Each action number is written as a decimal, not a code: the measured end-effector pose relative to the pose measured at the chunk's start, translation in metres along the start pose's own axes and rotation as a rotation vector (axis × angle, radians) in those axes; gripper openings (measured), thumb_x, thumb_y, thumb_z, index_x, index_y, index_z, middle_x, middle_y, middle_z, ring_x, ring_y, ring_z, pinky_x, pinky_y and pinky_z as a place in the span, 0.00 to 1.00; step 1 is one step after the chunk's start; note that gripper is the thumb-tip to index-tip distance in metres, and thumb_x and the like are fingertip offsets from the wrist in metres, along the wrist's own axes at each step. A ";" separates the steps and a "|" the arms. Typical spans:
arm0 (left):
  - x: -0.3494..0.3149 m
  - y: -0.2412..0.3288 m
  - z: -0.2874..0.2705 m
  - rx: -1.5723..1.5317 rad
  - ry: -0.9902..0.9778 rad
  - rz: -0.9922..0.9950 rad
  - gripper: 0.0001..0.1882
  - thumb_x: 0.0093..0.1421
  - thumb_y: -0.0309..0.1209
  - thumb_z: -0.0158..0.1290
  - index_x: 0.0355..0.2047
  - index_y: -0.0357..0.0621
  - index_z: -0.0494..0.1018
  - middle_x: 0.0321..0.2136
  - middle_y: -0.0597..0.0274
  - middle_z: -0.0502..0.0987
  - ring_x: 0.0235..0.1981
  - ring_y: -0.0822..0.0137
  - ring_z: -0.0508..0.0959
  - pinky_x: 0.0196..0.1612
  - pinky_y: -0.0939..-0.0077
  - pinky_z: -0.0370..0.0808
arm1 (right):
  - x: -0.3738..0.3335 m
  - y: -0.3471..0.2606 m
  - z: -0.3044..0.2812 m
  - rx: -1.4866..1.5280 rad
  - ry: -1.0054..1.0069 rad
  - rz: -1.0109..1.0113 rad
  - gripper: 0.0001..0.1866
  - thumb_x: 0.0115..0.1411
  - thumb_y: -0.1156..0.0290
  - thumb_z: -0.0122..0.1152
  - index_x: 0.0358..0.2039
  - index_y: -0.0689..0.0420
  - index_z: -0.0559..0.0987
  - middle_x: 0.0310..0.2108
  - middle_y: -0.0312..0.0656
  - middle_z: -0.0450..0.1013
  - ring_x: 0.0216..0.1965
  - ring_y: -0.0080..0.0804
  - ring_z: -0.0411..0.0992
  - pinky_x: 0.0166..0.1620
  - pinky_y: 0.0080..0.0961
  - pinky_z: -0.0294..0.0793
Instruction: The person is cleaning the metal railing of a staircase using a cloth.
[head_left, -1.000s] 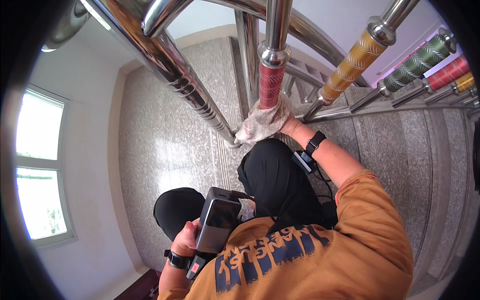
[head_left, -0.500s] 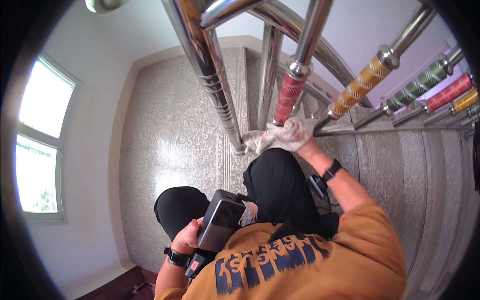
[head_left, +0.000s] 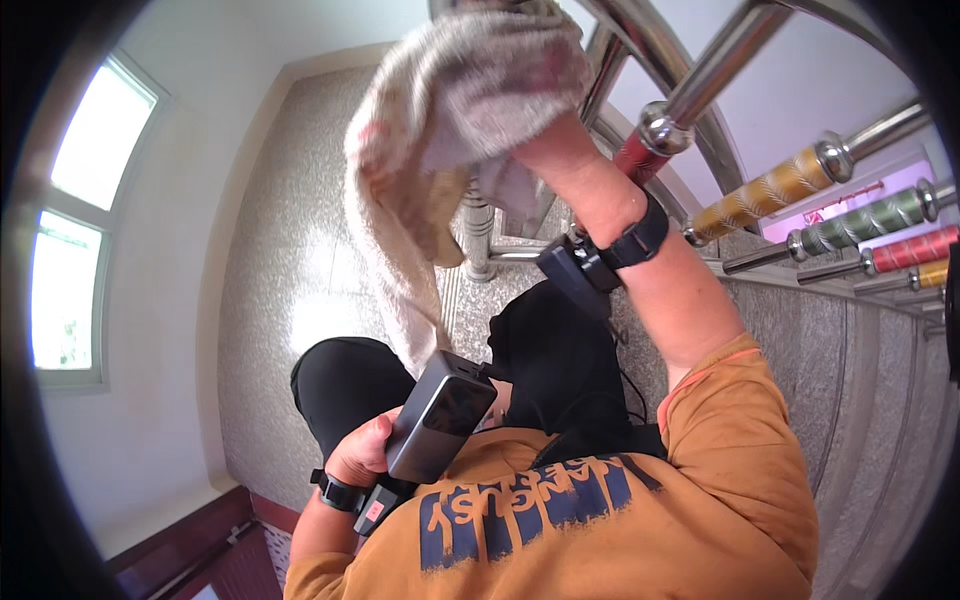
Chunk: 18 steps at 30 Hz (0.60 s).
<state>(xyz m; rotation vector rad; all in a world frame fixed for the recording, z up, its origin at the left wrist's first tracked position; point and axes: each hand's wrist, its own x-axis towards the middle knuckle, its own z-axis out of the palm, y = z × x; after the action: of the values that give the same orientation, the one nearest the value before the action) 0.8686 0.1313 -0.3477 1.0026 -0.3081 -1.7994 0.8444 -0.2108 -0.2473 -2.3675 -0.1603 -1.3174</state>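
Observation:
A whitish towel (head_left: 480, 85) with faint pink marks is bunched under my right hand (head_left: 558, 148) near the top of a steel railing post (head_left: 480, 235). My fingers are hidden in its folds, and the hand looks closed on it. One long end of the towel hangs down to the left of the post. Low in front of my body, my left hand (head_left: 364, 452) grips a grey power bank (head_left: 432, 440) with a glossy dark face. A cable plugs into its upper end. A black device (head_left: 580, 265) is strapped at my right wrist.
Steel balusters with a red sleeve (head_left: 642, 158), a yellow sleeve (head_left: 765, 195) and a green sleeve (head_left: 865, 222) line the right side. Stairs (head_left: 830, 350) descend beside them. A bright window (head_left: 75, 285) is in the left wall. A loose cable hangs by my right knee (head_left: 555, 345).
My right hand has moved up and away from the base of the railing, bringing the towel to the post's upper part. The towel now hangs spread out. My left hand keeps the power bank.

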 end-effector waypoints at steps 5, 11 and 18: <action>-0.007 -0.002 -0.011 -0.201 -0.080 -0.060 0.52 0.41 0.60 0.57 0.54 0.30 0.57 0.49 0.52 0.67 0.49 0.65 0.69 0.52 0.75 0.64 | -0.138 0.061 0.068 0.727 -0.095 0.460 0.12 0.52 0.75 0.55 0.39 0.58 0.72 0.39 0.35 0.69 0.41 0.27 0.65 0.45 0.23 0.68; -0.008 -0.006 -0.016 -0.212 -0.084 -0.077 0.52 0.37 0.60 0.61 0.51 0.29 0.60 0.47 0.55 0.69 0.47 0.67 0.69 0.51 0.76 0.65 | -0.214 0.090 0.101 0.118 -0.595 0.436 0.13 0.49 0.64 0.52 0.31 0.59 0.76 0.27 0.48 0.73 0.30 0.41 0.71 0.33 0.28 0.69; -0.014 -0.003 -0.007 -0.182 -0.058 -0.081 0.54 0.37 0.61 0.59 0.54 0.30 0.57 0.47 0.56 0.68 0.48 0.69 0.66 0.52 0.79 0.59 | -0.302 0.147 0.134 -0.095 -0.937 0.530 0.18 0.49 0.60 0.53 0.39 0.56 0.76 0.44 0.44 0.71 0.45 0.39 0.68 0.44 0.31 0.66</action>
<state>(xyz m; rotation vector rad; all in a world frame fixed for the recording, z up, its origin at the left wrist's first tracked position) 0.8739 0.1464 -0.3464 0.8459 -0.1375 -1.8947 0.8291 -0.2563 -0.6059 -2.6496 0.2539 0.0667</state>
